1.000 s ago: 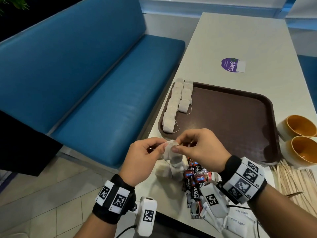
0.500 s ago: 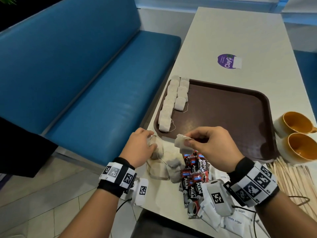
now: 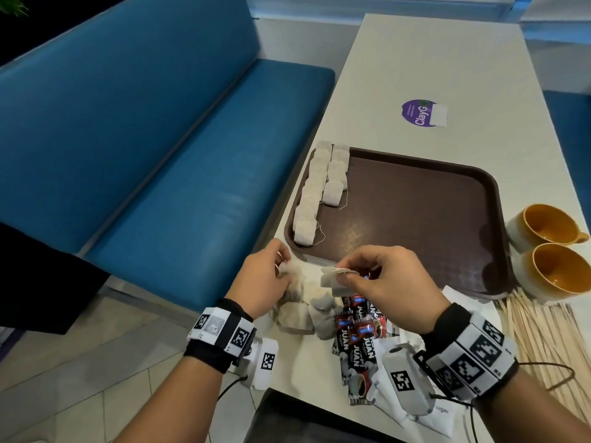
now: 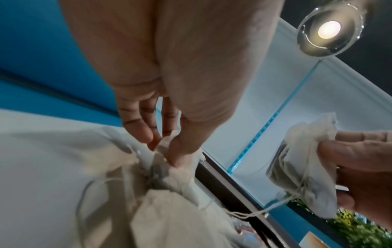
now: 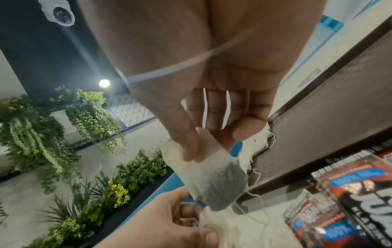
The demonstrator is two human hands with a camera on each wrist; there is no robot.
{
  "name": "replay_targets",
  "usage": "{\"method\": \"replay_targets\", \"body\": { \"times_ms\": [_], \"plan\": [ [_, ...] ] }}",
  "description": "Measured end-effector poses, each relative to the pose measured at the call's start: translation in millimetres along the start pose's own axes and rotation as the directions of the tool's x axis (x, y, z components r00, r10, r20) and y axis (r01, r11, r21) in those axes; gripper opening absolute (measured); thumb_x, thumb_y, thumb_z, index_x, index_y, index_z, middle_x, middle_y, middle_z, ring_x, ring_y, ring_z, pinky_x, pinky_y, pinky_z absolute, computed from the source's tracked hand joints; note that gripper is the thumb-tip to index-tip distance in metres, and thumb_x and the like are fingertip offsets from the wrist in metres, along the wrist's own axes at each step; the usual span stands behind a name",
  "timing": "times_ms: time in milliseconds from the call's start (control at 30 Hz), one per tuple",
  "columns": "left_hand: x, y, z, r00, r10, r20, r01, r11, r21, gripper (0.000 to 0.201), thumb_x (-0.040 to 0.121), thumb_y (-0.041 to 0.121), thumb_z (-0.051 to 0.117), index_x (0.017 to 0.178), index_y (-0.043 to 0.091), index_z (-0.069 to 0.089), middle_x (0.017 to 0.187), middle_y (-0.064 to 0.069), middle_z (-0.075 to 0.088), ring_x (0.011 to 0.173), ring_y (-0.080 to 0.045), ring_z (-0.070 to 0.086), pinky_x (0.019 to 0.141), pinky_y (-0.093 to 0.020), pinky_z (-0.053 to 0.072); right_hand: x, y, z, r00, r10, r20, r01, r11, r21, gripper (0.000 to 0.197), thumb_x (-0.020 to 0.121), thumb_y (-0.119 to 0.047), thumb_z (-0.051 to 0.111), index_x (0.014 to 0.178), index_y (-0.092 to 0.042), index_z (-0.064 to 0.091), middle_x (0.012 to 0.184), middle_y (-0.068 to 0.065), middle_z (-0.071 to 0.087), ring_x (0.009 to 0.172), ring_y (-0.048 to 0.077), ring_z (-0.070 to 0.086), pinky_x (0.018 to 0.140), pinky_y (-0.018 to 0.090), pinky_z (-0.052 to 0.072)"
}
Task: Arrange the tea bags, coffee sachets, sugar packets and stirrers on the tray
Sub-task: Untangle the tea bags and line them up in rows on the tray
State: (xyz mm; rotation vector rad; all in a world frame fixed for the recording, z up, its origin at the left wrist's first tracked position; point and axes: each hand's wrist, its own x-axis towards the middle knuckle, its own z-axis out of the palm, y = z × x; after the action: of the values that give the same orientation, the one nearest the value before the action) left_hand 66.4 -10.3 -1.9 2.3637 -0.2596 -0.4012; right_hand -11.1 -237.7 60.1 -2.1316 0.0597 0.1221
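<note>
Brown tray (image 3: 415,219) holds only two tea-bag rows (image 3: 319,187) along its left edge; your right hand (image 3: 383,279) pinches one tea bag (image 3: 332,278), your left hand (image 3: 262,279) another, while coffee sachets (image 3: 358,340), sugar packets (image 3: 441,414) and stirrers (image 3: 543,334) wait on the table.

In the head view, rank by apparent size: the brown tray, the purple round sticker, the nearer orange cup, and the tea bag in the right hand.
1. Brown plastic tray
2. Nearer orange cup
3. Purple round sticker
4. Tea bag pinched by the right hand, partly hidden by fingers; close to the sticker, so unsure.

Two orange-lined cups (image 3: 556,251) stand touching on the white table (image 3: 415,59), beside a blue bench (image 3: 160,139).
</note>
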Motion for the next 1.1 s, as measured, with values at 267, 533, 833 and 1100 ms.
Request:
{"method": "replay_targets", "body": {
  "times_ms": [267, 533, 833, 1100],
  "plan": [
    [-20.1, 1.1, -8.7, 0.993, 0.031, -0.116, -0.06, 0.965, -0.257, 0.012, 0.087, 0.024, 0.081, 0.083, 0.026, 0.069, 0.078, 0.006, 0.071, 0.072, -0.009, 0.065, 0.069, -0.02, 0.052, -4.5, -3.9, 8.6, 0.999, -0.028, 0.041, 0.026, 0.999, 0.042, 0.01, 0.085, -0.019, 0.083, 0.088, -0.027, 0.078, 0.079, -0.018, 0.075, 0.075, 0.0, 0.067, 0.069, 0.011, 0.047],
    [-38.2, 29.4, -21.1, 0.984, 0.174, -0.048, -0.175, 0.853, -0.492, 0.006, 0.091, 0.015, 0.077, 0.09, 0.021, 0.078, 0.079, 0.004, 0.075, 0.073, -0.009, 0.067, 0.073, -0.022, 0.052, -0.7, -11.9, 13.6, 0.995, -0.092, 0.033, 0.092, 0.996, -0.002, 0.01, 0.077, -0.029, 0.088, 0.079, -0.033, 0.079, 0.108, -0.021, 0.063, 0.09, 0.003, 0.062, 0.073, 0.017, 0.051],
    [-43.4, 36.8, -14.3, 0.983, 0.172, -0.058, -0.166, 0.728, -0.665, 0.025, 0.095, 0.033, 0.067, 0.114, 0.019, 0.076, 0.105, -0.006, 0.078, 0.101, -0.028, 0.073, 0.09, -0.04, 0.057, -4.6, -13.7, 15.2, 0.998, -0.069, -0.004, 0.067, 0.955, 0.29, 0.008, 0.082, -0.017, 0.086, 0.088, -0.021, 0.08, 0.084, -0.004, 0.078, 0.082, 0.019, 0.074, 0.084, 0.045, 0.06],
    [-50.2, 38.1, -4.8, 0.94, 0.258, 0.224, 0.093, 0.439, -0.894, 0.05, 0.088, 0.025, 0.068, 0.132, 0.003, 0.061, 0.124, -0.015, 0.069, 0.11, -0.032, 0.066, 0.095, -0.048, 0.054, -0.8, -19.2, 10.9, 0.997, -0.082, 0.005, 0.07, 0.884, 0.463, 0.013, 0.082, -0.009, 0.083, 0.094, -0.011, 0.079, 0.091, 0.006, 0.08, 0.09, 0.029, 0.076, 0.089, 0.045, 0.061]
  ]
}}
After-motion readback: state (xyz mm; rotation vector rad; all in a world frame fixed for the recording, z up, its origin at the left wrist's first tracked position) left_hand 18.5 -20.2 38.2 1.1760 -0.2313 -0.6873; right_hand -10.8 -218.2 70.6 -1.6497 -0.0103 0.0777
